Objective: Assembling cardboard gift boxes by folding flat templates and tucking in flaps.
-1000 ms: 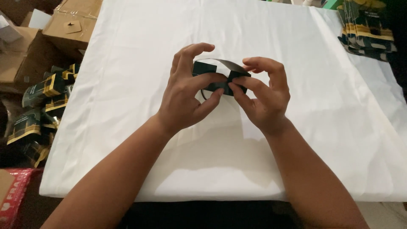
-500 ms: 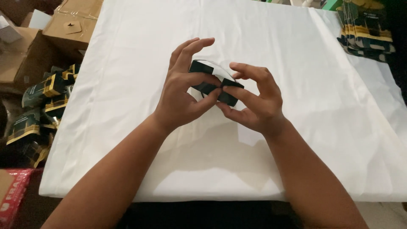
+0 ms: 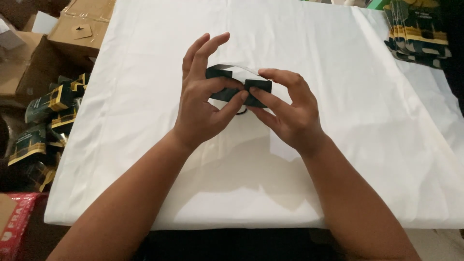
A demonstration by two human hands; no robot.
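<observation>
Centrally, above the white cloth-covered surface (image 3: 145,145), left hand (image 3: 203,104) and right hand (image 3: 290,113) both pinch a small dark green folded cardboard packet (image 3: 232,87), grip narrow. Matching green-and-yellow packets (image 3: 418,34) lie stacked upper right.

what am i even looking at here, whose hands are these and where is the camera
There is no machine here: these are a person's two bare hands, filmed by one camera worn on that person's head and looking down. The left hand and the right hand meet over a table covered with a white cloth. Between the fingers of both hands is a small dark green packet with a pale flap on top, lifted above the cloth. At the cloth's far right corner lies a fanned stack of green and yellow packets. Off the table on the left are more such packets in a heap and brown cardboard boxes.
</observation>
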